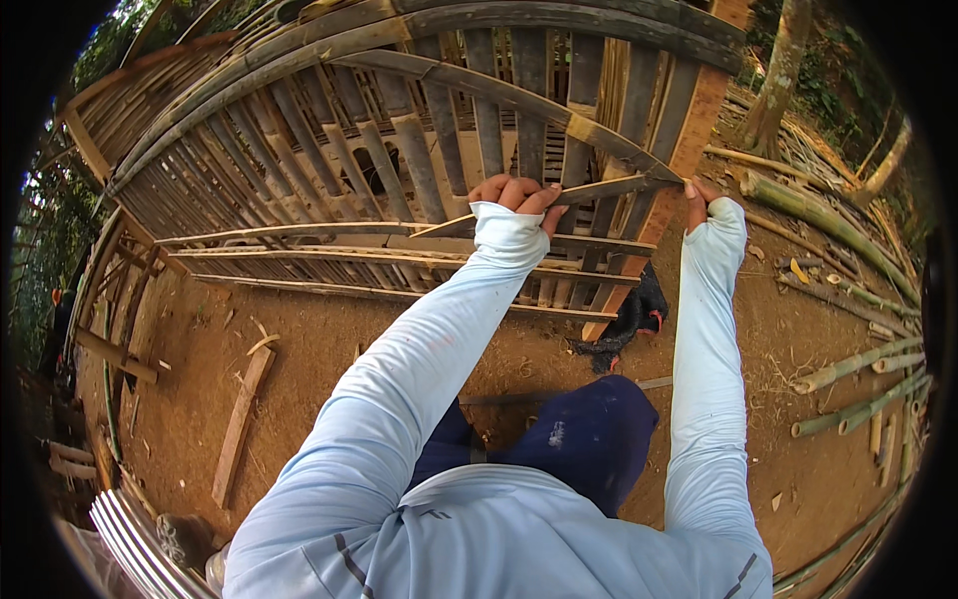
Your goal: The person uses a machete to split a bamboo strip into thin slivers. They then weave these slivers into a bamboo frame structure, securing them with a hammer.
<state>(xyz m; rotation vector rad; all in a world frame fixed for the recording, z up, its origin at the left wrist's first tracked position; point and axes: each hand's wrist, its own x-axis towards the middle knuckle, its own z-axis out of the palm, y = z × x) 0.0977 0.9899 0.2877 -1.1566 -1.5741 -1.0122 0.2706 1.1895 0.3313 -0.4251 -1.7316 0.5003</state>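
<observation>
My left hand (514, 193) is closed around a short bamboo strip (604, 190) with a pointed, pale-cut left end. The strip lies slantwise across the upright slats of a bamboo panel (489, 110). At the panel's right edge, my right hand (706, 205) pinches with thumb and fingers at the strip's right end, against a wooden post (699, 125). A longer bamboo strip (509, 92) slopes down from upper left and meets the short one at that same spot. Long sleeves cover both my arms down to the knuckles.
Horizontal bamboo rails (399, 257) run low along the panel. A dark bundle (639, 309) sits by the post's foot. Cut bamboo poles (828, 232) lie on the earth at right, near a tree trunk (783, 75). A plank (242, 424) and corrugated sheet (140, 539) are at left.
</observation>
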